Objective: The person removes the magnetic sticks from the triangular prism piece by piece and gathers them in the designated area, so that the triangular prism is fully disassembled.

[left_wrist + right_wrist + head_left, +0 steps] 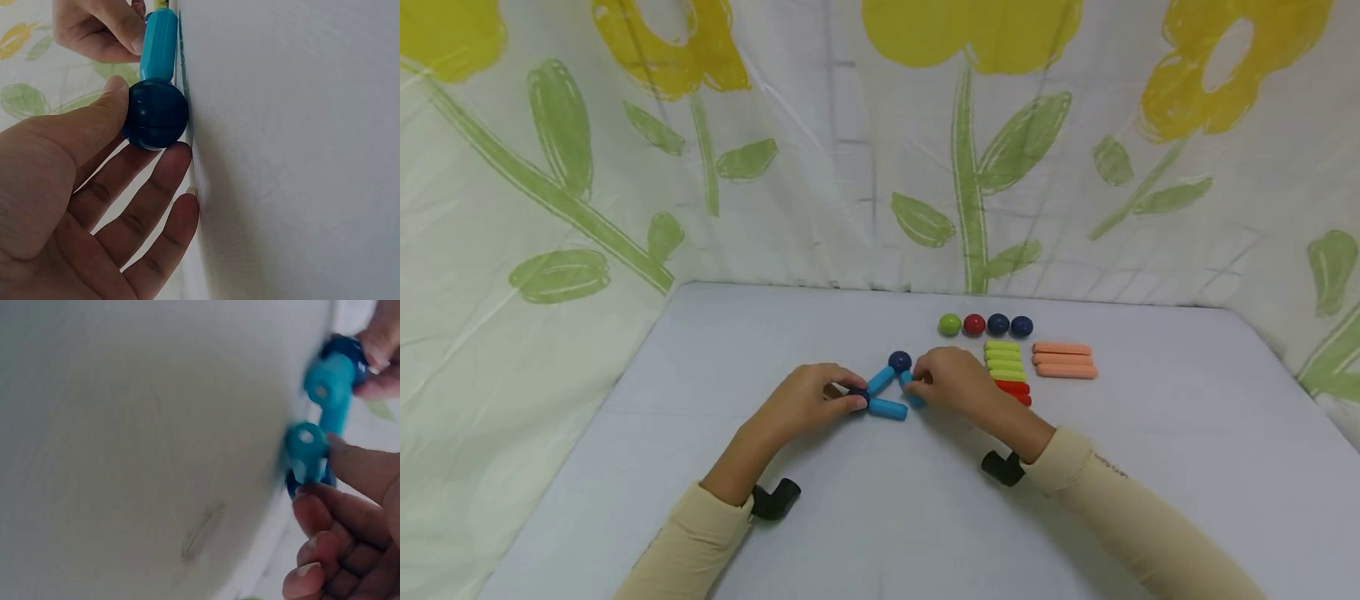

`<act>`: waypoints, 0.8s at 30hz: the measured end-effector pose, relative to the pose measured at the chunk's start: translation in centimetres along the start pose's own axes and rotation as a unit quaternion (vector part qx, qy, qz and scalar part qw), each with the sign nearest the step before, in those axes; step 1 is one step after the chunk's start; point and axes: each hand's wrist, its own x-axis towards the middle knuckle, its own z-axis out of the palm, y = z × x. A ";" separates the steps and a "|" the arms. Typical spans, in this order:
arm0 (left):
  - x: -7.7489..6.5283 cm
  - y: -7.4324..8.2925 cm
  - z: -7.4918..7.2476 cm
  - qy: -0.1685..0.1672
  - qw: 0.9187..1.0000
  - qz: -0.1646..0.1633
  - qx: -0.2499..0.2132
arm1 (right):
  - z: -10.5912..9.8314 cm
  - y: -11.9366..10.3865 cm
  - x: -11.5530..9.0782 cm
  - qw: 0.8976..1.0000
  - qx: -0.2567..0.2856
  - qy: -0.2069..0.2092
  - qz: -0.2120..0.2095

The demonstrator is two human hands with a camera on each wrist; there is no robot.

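On the table, dark blue balls and light blue rods form an angled shape. My left hand (815,398) pinches the dark blue ball (157,114) at its left corner between thumb and fingers. From that ball one blue rod (888,409) points right, and another blue rod (881,381) slants up to a second dark blue ball (900,361). My right hand (953,379) pinches a third blue rod (306,450), which runs down from the second ball. In the right wrist view, the white-dotted ends of two rods face the camera.
Behind the right hand lie a green ball (950,325), a red ball (974,325) and two dark blue balls (998,325) in a row. Nearer are several yellow-green rods (1003,354), red rods (1013,387) partly behind the right hand, and orange rods (1064,360). A flowered cloth (820,183) hangs behind the table.
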 end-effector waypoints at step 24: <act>-0.1 0.1 -0.1 0.000 1.000 -0.003 -0.018 | -0.8 1.0 -6.5 0.996 -0.090 -0.005 0.024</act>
